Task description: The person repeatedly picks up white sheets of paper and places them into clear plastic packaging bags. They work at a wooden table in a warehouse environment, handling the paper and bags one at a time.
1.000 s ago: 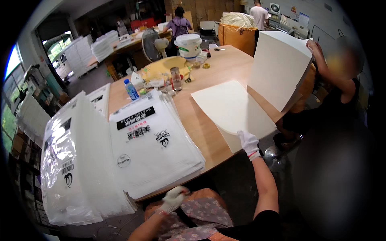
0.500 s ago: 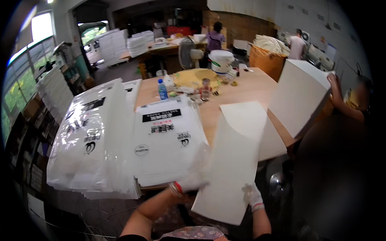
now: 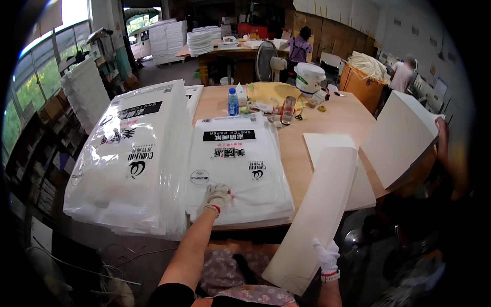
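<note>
My right hand (image 3: 327, 256), in a white glove, grips the right edge of a curved sheaf of white paper (image 3: 322, 210), thumb on top and the other fingers hidden. The sheaf slants from near my lap up over the table, its far end above other white sheets (image 3: 362, 187). My left hand (image 3: 219, 196), also gloved, rests with curled fingers on the top bag of a pile of clear printed plastic bags (image 3: 240, 179). Small creases run in the film beside its fingers. Left of this pile lies a taller stack of filled, shiny plastic packs (image 3: 128, 148).
On the wooden table (image 3: 337, 112) stand a blue-capped bottle (image 3: 232, 102), a glass (image 3: 288, 110), scissors (image 3: 299, 117) and a white bucket (image 3: 309, 79). At right, a co-worker's hand (image 3: 441, 125) holds a large paper block (image 3: 401, 140). Two people work farther back.
My left hand has left the paper sheaf and moved left onto the bag pile. The sheaf, held by my right hand alone, now curls more narrowly. The view has shifted left.
</note>
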Demonstrator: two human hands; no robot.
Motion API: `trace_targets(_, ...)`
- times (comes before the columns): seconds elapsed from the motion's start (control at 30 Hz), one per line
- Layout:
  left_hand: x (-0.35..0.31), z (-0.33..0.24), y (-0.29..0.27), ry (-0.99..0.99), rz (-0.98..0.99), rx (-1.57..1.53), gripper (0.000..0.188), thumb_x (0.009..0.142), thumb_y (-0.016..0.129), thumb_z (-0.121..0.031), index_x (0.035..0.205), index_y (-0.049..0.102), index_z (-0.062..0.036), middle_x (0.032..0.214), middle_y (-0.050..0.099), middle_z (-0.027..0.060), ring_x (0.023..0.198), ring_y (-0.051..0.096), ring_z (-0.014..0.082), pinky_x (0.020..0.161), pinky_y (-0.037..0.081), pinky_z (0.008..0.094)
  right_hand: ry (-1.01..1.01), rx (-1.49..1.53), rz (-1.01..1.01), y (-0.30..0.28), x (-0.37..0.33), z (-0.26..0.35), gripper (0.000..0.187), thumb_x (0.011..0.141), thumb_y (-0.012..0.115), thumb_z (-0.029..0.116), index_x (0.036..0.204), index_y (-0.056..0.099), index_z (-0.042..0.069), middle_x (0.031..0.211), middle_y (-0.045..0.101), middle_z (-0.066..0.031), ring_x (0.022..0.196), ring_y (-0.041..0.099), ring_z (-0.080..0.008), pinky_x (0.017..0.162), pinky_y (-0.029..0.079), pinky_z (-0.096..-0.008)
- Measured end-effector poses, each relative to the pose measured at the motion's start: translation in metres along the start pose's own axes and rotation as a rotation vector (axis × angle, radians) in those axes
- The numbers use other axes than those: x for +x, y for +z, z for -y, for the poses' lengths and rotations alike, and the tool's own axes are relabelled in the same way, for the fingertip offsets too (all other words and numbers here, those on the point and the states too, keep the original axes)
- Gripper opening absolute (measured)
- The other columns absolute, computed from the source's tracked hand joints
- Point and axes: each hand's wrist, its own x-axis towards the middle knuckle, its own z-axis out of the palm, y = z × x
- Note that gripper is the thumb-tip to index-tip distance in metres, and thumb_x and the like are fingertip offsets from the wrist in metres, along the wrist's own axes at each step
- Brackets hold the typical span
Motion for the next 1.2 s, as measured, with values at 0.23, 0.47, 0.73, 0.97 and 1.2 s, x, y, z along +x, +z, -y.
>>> trace_targets(0.23,0.073,-0.013,-0.005,0.292,0.304,-0.838,0.026,0.086,0.055,-0.03,0.092,0.063,-0.0059,0.075,0.059,0.0056,0.077,0.057,0.0146,0.071,0.046,0.0293,-0.332,-0.586,0.323,0.002,0.003,0.079,0.029,0.079,0.068,0.029,0.096,0.066,0.005,0.086,0.067,-0.0133,0.076,0.066,-0.0266,0.068,0.052,-0.0354)
trace_targets(0.47,0.103,-0.07,-0.111,0.253,-0.003,-1.102,0.025,0.091,0.052,-0.025,0.103,0.058,-0.0037,0.076,0.053,-0.0014,0.073,0.053,0.008,0.067,0.046,0.0259,0.049,-1.137,0.69,0.054,0.041,0.088,0.042,0.075,0.064,0.048,0.096,0.066,0.011,0.088,0.064,-0.0173,0.082,0.062,-0.0359,0.072,0.05,-0.0424)
trace_targets(0.73,-0.085,-0.174,-0.134,0.564,0.482,-0.685,0.051,0.084,0.061,-0.03,0.128,0.042,-0.0101,0.106,0.061,0.0177,0.09,0.063,0.033,0.073,0.05,0.0414,-0.167,-0.788,0.168,0.057,0.122,0.004,0.045,0.07,0.073,0.032,0.101,0.058,0.003,0.099,0.058,-0.0214,0.093,0.058,-0.0363,0.075,0.048,-0.0446)
trace_targets(0.97,-0.085,-0.073,0.045,0.936,-0.643,-0.192,0.036,0.091,0.049,-0.024,0.124,0.049,-0.0111,0.091,0.065,0.0176,0.078,0.065,0.0312,0.062,0.054,0.0407,-0.515,-0.752,-0.128,0.076,0.139,-0.054,0.057,0.081,0.057,0.005,0.133,0.033,0.002,0.138,0.03,-0.0285,0.123,0.038,-0.0438,0.096,0.04,-0.0424)
trace_targets(1.2,-0.103,0.072,0.056,0.057,-0.259,-0.71,0.032,0.094,0.041,-0.017,0.121,0.05,-0.0015,0.105,0.062,0.0173,0.096,0.06,0.0326,0.085,0.047,0.0409,-0.589,-0.731,0.428,0.051,0.106,-0.008,0.052,0.08,0.052,-0.002,0.13,0.039,0.005,0.141,0.03,-0.0275,0.13,0.031,-0.0412,0.095,0.042,-0.0396)
